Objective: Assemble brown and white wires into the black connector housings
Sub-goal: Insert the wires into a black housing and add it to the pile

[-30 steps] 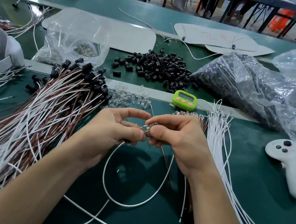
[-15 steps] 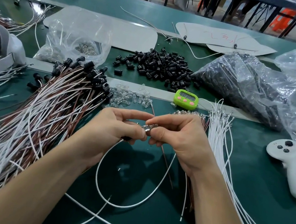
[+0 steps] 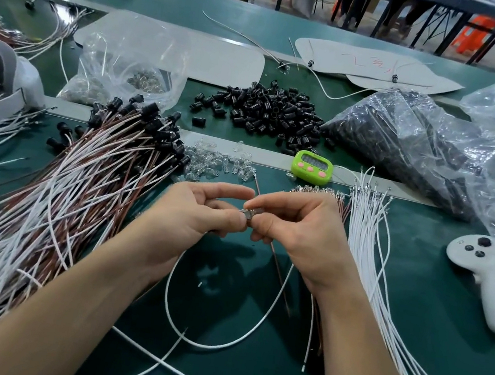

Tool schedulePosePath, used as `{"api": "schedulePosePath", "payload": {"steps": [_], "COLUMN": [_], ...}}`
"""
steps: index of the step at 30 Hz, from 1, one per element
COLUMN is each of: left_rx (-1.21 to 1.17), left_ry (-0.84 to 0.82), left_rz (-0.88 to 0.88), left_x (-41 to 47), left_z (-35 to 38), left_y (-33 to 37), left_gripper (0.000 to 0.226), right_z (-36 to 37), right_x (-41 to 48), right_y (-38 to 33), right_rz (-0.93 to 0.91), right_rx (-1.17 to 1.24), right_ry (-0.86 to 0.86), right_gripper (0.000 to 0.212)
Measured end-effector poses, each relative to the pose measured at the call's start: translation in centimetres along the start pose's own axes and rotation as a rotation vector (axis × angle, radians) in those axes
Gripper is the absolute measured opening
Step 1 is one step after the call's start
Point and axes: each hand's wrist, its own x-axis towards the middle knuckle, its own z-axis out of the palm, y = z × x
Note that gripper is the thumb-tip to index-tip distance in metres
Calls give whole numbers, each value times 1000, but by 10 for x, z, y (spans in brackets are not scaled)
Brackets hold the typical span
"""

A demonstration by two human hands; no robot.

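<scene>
My left hand (image 3: 200,212) and my right hand (image 3: 295,227) meet fingertip to fingertip over the green mat. Between them they pinch a small clear and metal piece (image 3: 250,213). A black connector housing is mostly hidden in my left fingers. A white wire (image 3: 208,345) loops down from the hands, and a brown wire (image 3: 279,273) runs down under my right hand. Loose black housings (image 3: 267,112) lie in a heap further back. Finished brown and white wires with housings (image 3: 54,189) are piled at the left.
Loose white wires (image 3: 371,239) fan out at the right, next to a white controller (image 3: 491,277). A green timer (image 3: 312,167) and small clear bulbs (image 3: 220,163) lie behind the hands. Plastic bags of parts (image 3: 424,147) sit at the back right and back left.
Both hands stay together on the same small piece, with only slight finger shifts. The white wire loop has swung a little.
</scene>
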Motion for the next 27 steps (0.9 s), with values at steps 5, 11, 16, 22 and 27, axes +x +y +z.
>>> {"api": "schedulePosePath", "payload": {"steps": [5,11,16,22,27], "left_rx": [15,1,54,86,89], "left_ry": [-32,-45,-53,-67,-100], "left_rz": [22,4,22,29,41], "left_x": [0,-2,-3,-3,-3], "left_z": [-3,-3,-2,-4,-7], "left_y": [2,3,5,4,5], "left_gripper": [42,41,36,35,34], "right_z": [0,-2,-2,0,-1], "right_x": [-2,-4,-3,-3,-3], "right_y": [-1,-6,-5,-6,-5], "right_rz": [30,80,44,22,21], "right_rx": [20,72,41,26,41], "right_ry": [-22,-72,-63,-62,-76], "right_gripper": [20,19,33,22,22]}}
